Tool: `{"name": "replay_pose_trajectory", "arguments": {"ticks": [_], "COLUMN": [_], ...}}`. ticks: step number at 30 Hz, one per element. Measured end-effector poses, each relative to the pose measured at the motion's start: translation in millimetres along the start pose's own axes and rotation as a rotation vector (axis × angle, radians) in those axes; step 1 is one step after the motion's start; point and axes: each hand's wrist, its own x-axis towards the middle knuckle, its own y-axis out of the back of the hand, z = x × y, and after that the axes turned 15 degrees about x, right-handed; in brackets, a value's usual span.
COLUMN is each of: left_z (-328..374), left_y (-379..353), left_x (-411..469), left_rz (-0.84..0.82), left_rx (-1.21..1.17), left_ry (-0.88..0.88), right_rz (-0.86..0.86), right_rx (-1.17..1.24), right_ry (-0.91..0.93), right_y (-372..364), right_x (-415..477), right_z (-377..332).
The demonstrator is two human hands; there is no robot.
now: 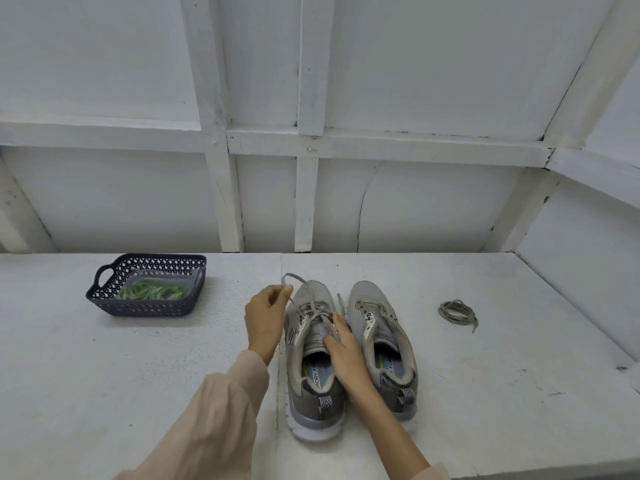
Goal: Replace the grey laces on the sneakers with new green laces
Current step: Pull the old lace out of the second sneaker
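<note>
Pinching one end of the grey lace (294,278), the left hand (265,318) has thumb and fingertips closed together on it at ten o'clock from the left sneaker's toe; the lace arcs up in a loop and runs back to the eyelets.

- Left sneaker (313,410): grey, toe toward twelve o'clock, partly laced.
- Right hand (344,351): resting on that sneaker's tongue and lacing, fingers bent; whether they clamp anything cannot be told.
- Right sneaker (369,296): just beside the first at three o'clock, eyelets bare.
- Loose grey lace (456,311): coiled on the table, well apart at three o'clock from the pair.
- Dark basket (145,308): at ten o'clock from the pair, holding the green laces (149,292) in a clear bag.
- White table (138,375): bearing all items.
- Beige sleeve (214,410): on the left arm.
</note>
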Motion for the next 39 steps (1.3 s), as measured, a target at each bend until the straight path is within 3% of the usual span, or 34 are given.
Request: {"name": "replay_pose_trajectory", "arguments": {"ticks": [2,4,8,10,13,15,19,22,29,31,35,39], "left_z": [-9,-15,-4,0,-6,-15,-12,-3,-5,-9,-28,-27], "left_y": [-4,-6,5,10,7,2,1,6,29,35,36,22], "left_x": [-2,-4,2,6,2,-3,-3,0,26,26,10,-23], "left_rz": [-0.21,-0.279,0.074,0.105,-0.227,-0.354,-0.129,0.073,0.276,0.192,-0.141,-0.326], "left_rx": [0.097,0.191,-0.023,-0.093,0.038,0.159,0.103,-0.125,-0.404,-0.321,-0.012,0.034], "left_ry": [-0.005,-0.039,-0.023,-0.01,0.002,-0.028,-0.055,0.021,0.095,0.089,0.138,0.191], "right_rz": [0.005,0.004,0.002,0.005,0.009,0.013,0.009,-0.003,0.009,0.014,0.035,0.075], "right_rx": [0.0,-0.002,0.03,0.045,0.04,0.036,0.046,0.055,0.035,0.01,-0.09,-0.149], "right_ry": [0.01,0.016,0.012,0.008,0.012,0.017,0.021,0.008,0.008,0.023,0.067,0.148], "right_y": [-1,-1,0,-1,-2,-2,-2,-2,-1,0,0,-1], "right_x": [-1,-1,0,0,1,1,2,2,0,0,3,19], "right_z": [0,-1,0,1,2,1,3,4,0,-1,-10,-26]}}
